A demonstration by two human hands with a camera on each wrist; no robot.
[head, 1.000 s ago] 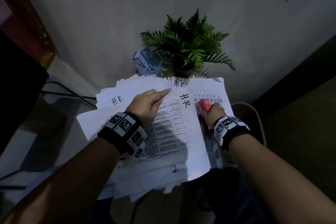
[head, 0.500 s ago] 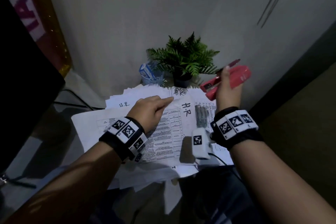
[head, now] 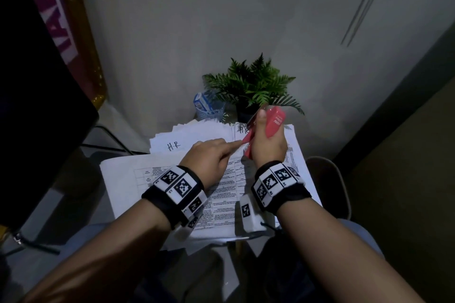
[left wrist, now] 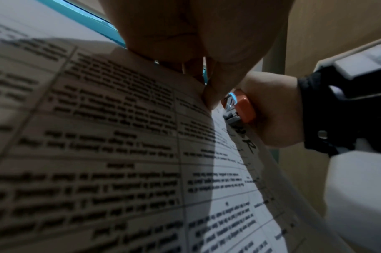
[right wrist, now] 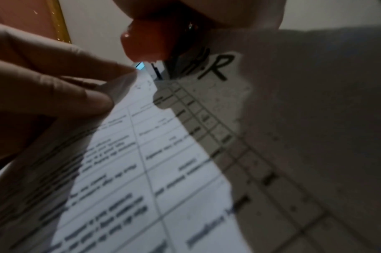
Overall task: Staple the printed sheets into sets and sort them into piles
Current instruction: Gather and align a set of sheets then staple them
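Observation:
A set of printed sheets (head: pixel 221 194) lies on top of spread paper piles (head: pixel 177 140) marked "H.R". My left hand (head: pixel 211 157) rests on this set and pinches its far corner (left wrist: pixel 194 89) between fingertip and thumb, lifting it a little. My right hand (head: pixel 268 147) grips a red stapler (head: pixel 274 120), held steeply with its nose (right wrist: pixel 146 41) down at that corner, right beside the left fingertips (right wrist: pixel 111 73). I cannot tell whether the paper is between the stapler's jaws. Another sheet (right wrist: pixel 272 102) with "H.R" written on it lies just under the nose.
A potted fern (head: pixel 253 86) and a blue mesh cup (head: pixel 209 106) stand behind the papers against the grey wall. A large dark object (head: pixel 37 106) fills the left side. A rounded chair edge (head: pixel 330 179) shows at the right of the papers.
My right hand picked the stapler up from the papers on the right, raised it, and brought its nose down to the corner that my left hand holds. The left hand stayed in place.

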